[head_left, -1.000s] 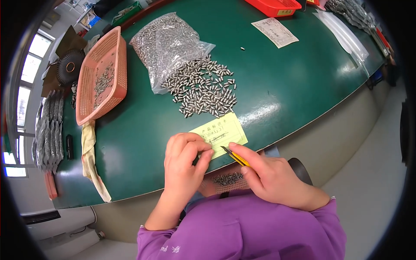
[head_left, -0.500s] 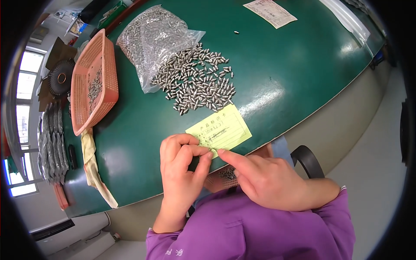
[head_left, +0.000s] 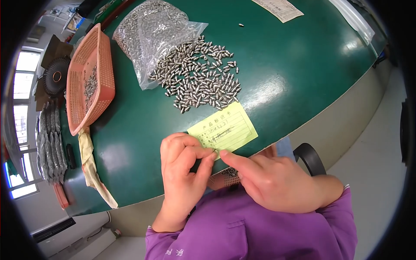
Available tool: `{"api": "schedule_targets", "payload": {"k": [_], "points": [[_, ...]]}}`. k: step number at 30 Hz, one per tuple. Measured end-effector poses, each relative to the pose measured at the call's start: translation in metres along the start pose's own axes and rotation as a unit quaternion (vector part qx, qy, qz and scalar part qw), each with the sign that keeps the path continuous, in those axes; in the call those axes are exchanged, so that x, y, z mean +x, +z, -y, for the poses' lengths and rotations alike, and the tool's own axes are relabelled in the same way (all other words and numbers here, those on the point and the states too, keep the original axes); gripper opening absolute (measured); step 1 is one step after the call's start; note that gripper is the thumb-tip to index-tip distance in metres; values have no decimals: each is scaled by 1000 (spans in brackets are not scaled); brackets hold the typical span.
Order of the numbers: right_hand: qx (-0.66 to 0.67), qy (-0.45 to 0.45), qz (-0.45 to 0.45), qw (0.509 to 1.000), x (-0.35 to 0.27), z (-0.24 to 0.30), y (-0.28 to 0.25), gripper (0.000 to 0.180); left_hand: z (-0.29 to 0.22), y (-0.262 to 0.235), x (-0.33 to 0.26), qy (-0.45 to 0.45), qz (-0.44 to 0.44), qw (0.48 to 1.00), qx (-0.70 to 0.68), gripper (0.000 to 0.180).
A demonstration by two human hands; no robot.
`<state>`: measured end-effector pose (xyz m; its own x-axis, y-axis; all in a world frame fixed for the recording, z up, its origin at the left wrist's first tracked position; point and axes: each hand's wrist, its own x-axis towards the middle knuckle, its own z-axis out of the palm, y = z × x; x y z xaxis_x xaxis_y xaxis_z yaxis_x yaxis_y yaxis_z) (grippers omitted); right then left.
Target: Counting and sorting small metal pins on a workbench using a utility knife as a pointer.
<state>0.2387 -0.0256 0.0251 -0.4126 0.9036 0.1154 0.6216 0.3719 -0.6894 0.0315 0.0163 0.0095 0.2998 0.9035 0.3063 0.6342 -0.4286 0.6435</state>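
Observation:
My left hand (head_left: 184,167) is closed in a pinch, thumb and index tips together over the lower left corner of a yellow label card (head_left: 229,125). A tiny dark thing shows at those tips, too small to name. My right hand (head_left: 273,180) comes from the right, its index finger stretched almost to the left fingertips. Its other fingers are curled underneath, and what they hold, if anything, is hidden. Beyond the card lies a heap of small pointed metal parts (head_left: 203,82), spilling from a clear plastic bag (head_left: 151,34) full of them.
On the left stands a pink perforated basket (head_left: 108,82) with some metal parts, a pale cloth (head_left: 89,160) below it. A black fan (head_left: 56,76) and silvery packs (head_left: 52,143) are farther left. A paper slip (head_left: 281,8) lies far off on the green table (head_left: 294,65). Another basket (head_left: 225,178) sits under its near edge.
The view has shifted slightly, so the heap, bag and basket sit a little differently. Both hands keep nearly the same pose at the card's corner.

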Motion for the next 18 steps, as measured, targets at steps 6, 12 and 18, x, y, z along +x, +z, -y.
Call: {"api": "schedule_targets", "payload": {"k": [6, 12, 18], "points": [[-26, -4, -32, 999, -1, -2, 6, 46, 2, -1, -1, 7, -3, 1000, 9, 20], [127, -2, -105, 986, -11, -17, -4, 46, -19, -32, -1, 65, 157, 984, -58, 25], [141, -23, -103, 984, -17, -23, -2, 50, 20, -32, 47, -13, 41, 993, 108, 16]]}}
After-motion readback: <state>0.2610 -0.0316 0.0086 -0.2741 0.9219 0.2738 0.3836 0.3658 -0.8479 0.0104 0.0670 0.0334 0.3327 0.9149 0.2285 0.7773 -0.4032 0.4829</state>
